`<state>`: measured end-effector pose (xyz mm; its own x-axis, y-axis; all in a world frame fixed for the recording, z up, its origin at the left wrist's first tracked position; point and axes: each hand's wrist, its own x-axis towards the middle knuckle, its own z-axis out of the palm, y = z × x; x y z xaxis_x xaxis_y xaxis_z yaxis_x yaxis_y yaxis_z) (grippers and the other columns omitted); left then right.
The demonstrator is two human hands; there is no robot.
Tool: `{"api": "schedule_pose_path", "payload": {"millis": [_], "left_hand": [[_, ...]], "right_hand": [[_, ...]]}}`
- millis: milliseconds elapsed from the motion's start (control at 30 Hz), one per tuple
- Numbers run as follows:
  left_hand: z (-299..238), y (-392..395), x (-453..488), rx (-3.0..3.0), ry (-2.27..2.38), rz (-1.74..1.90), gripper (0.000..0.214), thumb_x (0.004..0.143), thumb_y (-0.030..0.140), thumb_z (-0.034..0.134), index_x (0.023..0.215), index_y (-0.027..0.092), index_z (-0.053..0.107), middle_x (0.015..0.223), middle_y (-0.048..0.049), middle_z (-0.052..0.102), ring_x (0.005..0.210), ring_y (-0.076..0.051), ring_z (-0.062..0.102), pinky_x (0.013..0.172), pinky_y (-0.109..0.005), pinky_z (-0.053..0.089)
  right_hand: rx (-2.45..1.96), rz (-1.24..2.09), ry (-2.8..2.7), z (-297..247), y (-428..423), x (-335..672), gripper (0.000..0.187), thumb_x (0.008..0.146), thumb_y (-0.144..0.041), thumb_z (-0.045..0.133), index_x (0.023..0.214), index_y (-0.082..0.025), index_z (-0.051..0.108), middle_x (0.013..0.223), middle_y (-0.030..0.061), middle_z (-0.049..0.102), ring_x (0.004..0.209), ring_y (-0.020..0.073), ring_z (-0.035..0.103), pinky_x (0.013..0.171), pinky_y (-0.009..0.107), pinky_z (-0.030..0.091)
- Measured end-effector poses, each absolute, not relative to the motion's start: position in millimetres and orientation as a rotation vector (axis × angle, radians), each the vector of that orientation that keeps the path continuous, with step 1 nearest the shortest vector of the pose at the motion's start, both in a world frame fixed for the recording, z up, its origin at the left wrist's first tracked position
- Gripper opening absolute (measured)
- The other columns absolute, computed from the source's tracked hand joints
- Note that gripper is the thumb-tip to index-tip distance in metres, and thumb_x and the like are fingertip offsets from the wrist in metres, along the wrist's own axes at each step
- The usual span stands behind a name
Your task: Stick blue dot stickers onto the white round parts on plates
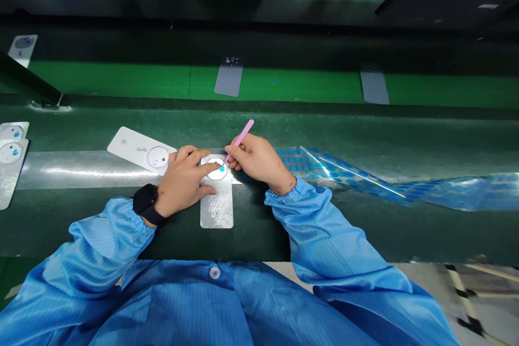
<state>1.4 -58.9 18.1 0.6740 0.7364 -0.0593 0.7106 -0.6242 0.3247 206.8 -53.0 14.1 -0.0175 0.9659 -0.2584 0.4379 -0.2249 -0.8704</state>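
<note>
My right hand [256,159] holds pink tweezers [240,140], with their tips down at a small blue dot [222,169]. That dot lies inside a white octagonal ring [216,168] at the far end of a silvery rectangular panel [217,211], probably a phone back cover. My left hand [182,181] rests its fingers on the panel beside the ring, holding it flat against the dark green belt [251,227]. A black watch [146,203] circles my left wrist. Both hands partly hide the ring.
A white panel [140,148] with an octagonal ring lies left of my hands, and more panels [11,159] sit at the left edge. A shiny sheet of blue dots [344,173] stretches right. Grey panels [228,75] stand on a farther green belt.
</note>
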Motion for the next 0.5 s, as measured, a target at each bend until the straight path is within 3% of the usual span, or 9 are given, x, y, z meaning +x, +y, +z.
{"api": "schedule_pose_path", "payload": {"millis": [167, 500], "left_hand": [[28.6, -60.9, 7.7, 2.602, 1.151, -0.032, 0.04, 0.078, 0.034, 0.082, 0.117, 0.035, 0.074, 0.141, -0.0112, 0.056, 0.129, -0.039, 0.041, 0.095, -0.056, 0.038], [33.5, -60.1, 17.5, 2.646, 1.214, -0.25, 0.04, 0.08, 0.035, 0.078, 0.12, 0.037, 0.072, 0.141, -0.0121, 0.053, 0.126, -0.04, 0.04, 0.09, -0.055, 0.039]], "right_hand": [[-1.644, 1.19, -1.469, 11.4, -54.9, 207.2, 0.013, 0.091, -0.015, 0.063, 0.079, -0.018, 0.059, 0.066, 0.0007, 0.071, 0.055, 0.0137, 0.068, 0.056, 0.024, 0.053], [-1.493, 1.36, -1.144, 11.4, -50.5, 210.4, 0.021, 0.091, -0.015, 0.064, 0.07, -0.016, 0.059, 0.054, 0.0002, 0.065, 0.044, 0.0112, 0.062, 0.045, 0.02, 0.05]]}}
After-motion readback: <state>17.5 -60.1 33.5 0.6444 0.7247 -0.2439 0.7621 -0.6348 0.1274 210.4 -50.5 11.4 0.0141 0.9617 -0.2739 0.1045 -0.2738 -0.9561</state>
